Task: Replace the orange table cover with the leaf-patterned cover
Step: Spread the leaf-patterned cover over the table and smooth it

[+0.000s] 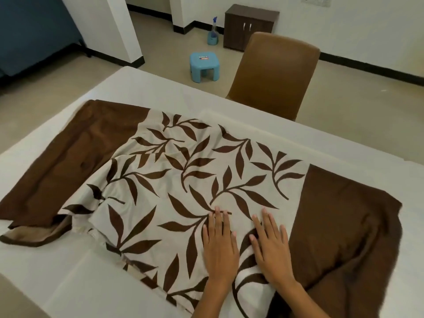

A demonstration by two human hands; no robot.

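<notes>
The light in my view is soft and even, a bit dim and warm, and I see no hard glare, only a pale shine on the white counter (pixel 160 88). My hands (pixel 243 246) give just faint shadows on the cloth (pixel 174 180). The wide lens bends the straight lines near the edges, and the picture is slightly soft everywhere, more at the corners.
</notes>
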